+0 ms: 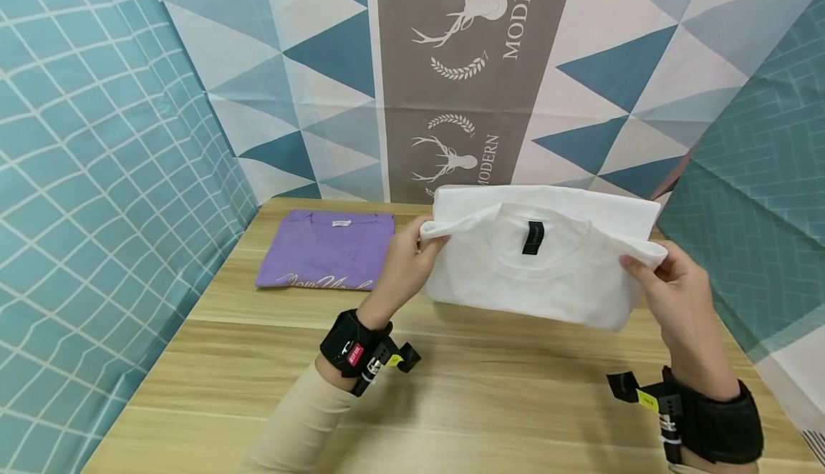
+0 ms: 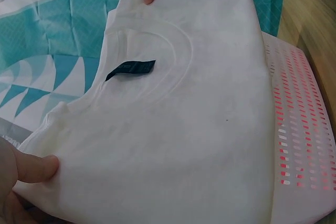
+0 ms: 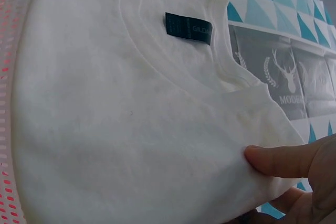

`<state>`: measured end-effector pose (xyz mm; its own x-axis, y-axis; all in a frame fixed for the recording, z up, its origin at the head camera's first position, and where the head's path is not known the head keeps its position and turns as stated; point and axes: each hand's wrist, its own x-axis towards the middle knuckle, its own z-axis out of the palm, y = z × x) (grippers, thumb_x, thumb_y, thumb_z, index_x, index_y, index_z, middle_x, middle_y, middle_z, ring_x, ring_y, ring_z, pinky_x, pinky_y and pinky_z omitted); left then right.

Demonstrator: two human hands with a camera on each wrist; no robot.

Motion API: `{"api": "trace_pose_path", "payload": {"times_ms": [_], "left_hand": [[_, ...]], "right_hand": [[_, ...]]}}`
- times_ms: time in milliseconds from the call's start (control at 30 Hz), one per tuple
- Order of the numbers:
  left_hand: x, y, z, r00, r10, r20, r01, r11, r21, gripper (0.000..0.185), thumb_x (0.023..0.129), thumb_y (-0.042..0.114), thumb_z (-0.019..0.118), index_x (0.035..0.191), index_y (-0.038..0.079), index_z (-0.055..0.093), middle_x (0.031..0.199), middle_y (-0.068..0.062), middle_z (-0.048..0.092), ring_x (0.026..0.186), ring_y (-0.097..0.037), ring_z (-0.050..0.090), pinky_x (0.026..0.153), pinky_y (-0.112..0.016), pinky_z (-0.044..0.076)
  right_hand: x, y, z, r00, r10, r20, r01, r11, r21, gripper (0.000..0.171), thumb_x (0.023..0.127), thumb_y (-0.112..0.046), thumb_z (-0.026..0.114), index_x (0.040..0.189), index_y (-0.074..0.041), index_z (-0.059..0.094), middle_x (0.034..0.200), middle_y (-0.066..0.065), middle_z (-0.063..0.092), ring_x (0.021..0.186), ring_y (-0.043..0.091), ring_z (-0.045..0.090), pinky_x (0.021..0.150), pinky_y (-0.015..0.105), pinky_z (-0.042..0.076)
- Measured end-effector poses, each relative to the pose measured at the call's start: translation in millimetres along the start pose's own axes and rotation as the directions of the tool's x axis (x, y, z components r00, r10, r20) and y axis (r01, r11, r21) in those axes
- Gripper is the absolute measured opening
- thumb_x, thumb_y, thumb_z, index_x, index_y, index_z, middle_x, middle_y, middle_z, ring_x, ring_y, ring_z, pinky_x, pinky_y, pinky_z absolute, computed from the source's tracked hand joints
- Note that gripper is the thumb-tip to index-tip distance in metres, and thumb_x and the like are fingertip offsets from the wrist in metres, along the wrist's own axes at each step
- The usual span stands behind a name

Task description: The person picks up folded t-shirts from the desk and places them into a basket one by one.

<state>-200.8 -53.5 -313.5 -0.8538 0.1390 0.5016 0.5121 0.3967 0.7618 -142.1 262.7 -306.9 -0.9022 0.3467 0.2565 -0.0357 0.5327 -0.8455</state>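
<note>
A: What sat at the left?
B: Purple shirt (image 1: 327, 250), folded flat on the wooden table (image 1: 451, 388), at about 10 o'clock from the left hand (image 1: 402, 263).
A: Hands?
B: Well apart, each clamped on one end of the folded white T-shirt (image 1: 538, 259). Left hand pinched the shoulder edge at 9 o'clock, right hand (image 1: 677, 295) the edge at 3 o'clock.
A: Where was the shirt?
B: Held up above the table, black neck label (image 1: 532, 238) facing the person. A white perforated basket (image 2: 299, 129) showed behind it in the wrist views.
</note>
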Motion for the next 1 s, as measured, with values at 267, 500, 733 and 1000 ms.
{"api": "trace_pose_path", "payload": {"times_ms": [267, 500, 733, 1000], "left_hand": [[7.9, 1.3, 4.9, 1.000, -0.010, 0.002, 0.010, 1.000, -0.026, 0.022, 0.092, 0.012, 0.062, 0.106, -0.005, 0.063, 0.092, -0.019, 0.067, 0.070, -0.017, 0.047, 0.060, -0.021, 0.037], [14.9, 0.7, 8.6, 0.999, -0.033, -0.008, 0.033, 0.999, -0.016, 0.025, 0.093, 0.014, 0.063, 0.111, -0.002, 0.063, 0.093, -0.018, 0.067, 0.067, -0.017, 0.045, 0.059, -0.020, 0.036], [22.3, 0.3, 13.2, 1.000, -0.027, -0.009, 0.027, 1.000, -0.001, 0.022, 0.093, 0.015, 0.063, 0.108, -0.002, 0.063, 0.094, -0.018, 0.068, 0.074, -0.020, 0.051, 0.063, -0.022, 0.038], [30.0, -3.2, 17.7, 0.998, -0.054, 0.013, 0.054, 0.999, 0.000, 0.024, 0.094, 0.015, 0.061, 0.110, -0.002, 0.063, 0.100, -0.019, 0.069, 0.077, -0.021, 0.053, 0.065, -0.023, 0.040]], "right_hand": [[8.8, 2.5, -0.7, 1.000, -0.002, -0.022, 0.002, 1.000, 0.003, 0.017, 0.095, -0.017, 0.059, 0.110, -0.023, 0.059, 0.089, -0.034, 0.050, 0.083, -0.010, 0.051, 0.064, 0.006, 0.044], [15.7, 3.0, -2.1, 1.000, -0.008, -0.023, 0.008, 1.000, -0.010, 0.022, 0.096, -0.019, 0.058, 0.118, -0.020, 0.059, 0.091, -0.034, 0.049, 0.084, -0.010, 0.050, 0.066, 0.005, 0.042], [22.3, -0.2, -3.5, 0.999, 0.016, -0.028, -0.018, 0.999, -0.039, 0.021, 0.097, -0.022, 0.056, 0.118, -0.019, 0.057, 0.092, -0.032, 0.048, 0.085, -0.008, 0.049, 0.067, 0.005, 0.041], [33.3, 0.2, -2.3, 0.999, 0.045, -0.024, -0.046, 0.997, -0.059, 0.039, 0.097, -0.025, 0.056, 0.131, -0.007, 0.054, 0.093, -0.032, 0.046, 0.087, -0.007, 0.049, 0.070, 0.007, 0.040]]}}
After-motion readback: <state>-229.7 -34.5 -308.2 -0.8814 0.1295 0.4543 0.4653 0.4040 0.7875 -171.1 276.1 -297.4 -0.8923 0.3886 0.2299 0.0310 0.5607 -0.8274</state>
